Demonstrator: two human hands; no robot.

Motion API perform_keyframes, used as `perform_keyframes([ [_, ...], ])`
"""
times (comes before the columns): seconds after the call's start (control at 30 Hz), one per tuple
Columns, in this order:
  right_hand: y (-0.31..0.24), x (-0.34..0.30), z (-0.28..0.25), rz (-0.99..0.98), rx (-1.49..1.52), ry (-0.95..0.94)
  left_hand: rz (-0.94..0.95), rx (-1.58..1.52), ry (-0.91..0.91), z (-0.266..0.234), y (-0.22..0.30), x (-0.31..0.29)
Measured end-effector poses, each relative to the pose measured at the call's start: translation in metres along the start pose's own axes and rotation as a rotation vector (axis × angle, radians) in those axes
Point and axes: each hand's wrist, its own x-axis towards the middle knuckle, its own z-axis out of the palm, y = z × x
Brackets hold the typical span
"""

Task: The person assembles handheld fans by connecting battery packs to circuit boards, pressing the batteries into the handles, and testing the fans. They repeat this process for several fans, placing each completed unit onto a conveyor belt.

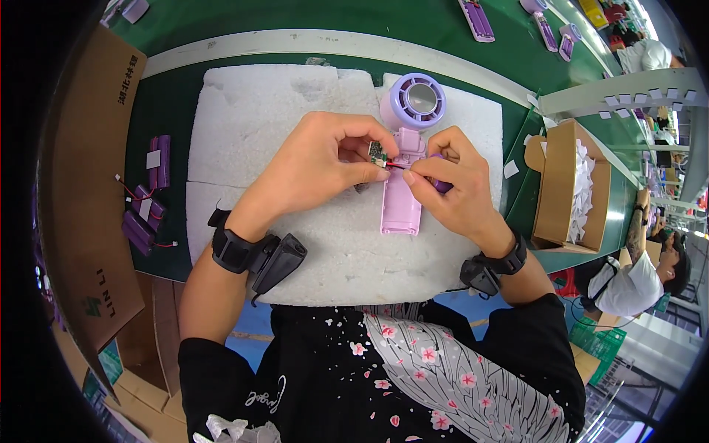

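Observation:
A lilac handheld fan lies on a white foam pad [244, 140], its round head [408, 111] away from me and its open pink handle shell [402, 210] toward me. My left hand [321, 162] pinches a small green circuit board [377, 153] just left of the handle's upper end. My right hand [459, 181] is closed beside the handle, with a purple battery [442, 183] partly hidden under its fingers. Its thumb and fingertip meet at a thin red wire [396, 166] running toward the board. The plug end of that wire is too small to make out.
Several purple battery packs [148, 210] with wires lie left of the pad, near a tall cardboard box [88, 199]. An open carton [555, 184] of white paper pieces stands at right. More fan parts [478, 21] lie on the far green bench. Other people work at far right.

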Motion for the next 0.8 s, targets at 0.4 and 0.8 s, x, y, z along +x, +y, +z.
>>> perform_keyframes([
  [0.4, 0.000, 0.001, -0.003, -0.062, -0.069, -0.088, 0.171, -0.064, 0.084, 0.009, -0.009, 0.000],
  [0.8, -0.011, 0.011, 0.005, -0.033, -0.096, 0.173, 0.239, 0.081, 0.155, 0.013, -0.005, 0.000],
])
